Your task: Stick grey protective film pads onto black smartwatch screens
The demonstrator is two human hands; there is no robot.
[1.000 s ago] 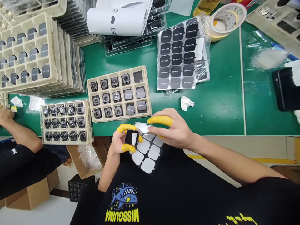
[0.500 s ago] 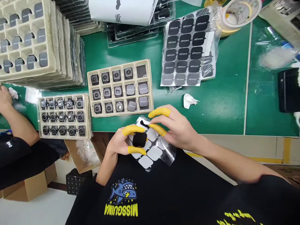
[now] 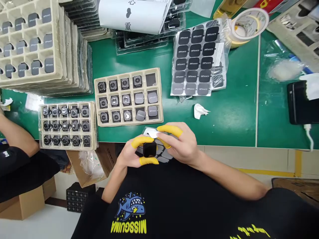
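Yellow finger cots cover the thumb and forefinger tips of both hands. My left hand (image 3: 129,153) is closed, gripping a square black watch body (image 3: 150,150) by its edges, dark glass facing up. Behind the watch lies a sheet of grey rounded-square stickers (image 3: 164,155), largely covered by my hands. My right hand (image 3: 183,142) pinches the upper part of this sheet, where a white piece (image 3: 152,132) shows beside the fingertips. Just beyond my hands, a cream tray (image 3: 96,99) holds watch bodies and several grey stickers in its compartments.
At left stand a second tray of watches (image 3: 96,124) and a tall stack of trays (image 3: 59,43). Printed sticker sheets (image 3: 191,69), tape rolls (image 3: 249,25) and crumpled white paper (image 3: 200,111) lie to the right. A co-worker's arm (image 3: 18,134) rests at the left edge.
The sticker sheet has tilted and drawn in behind my hands, showing less of itself. My right hand has moved slightly down and left, nearer the watch; my left hand keeps its grip.
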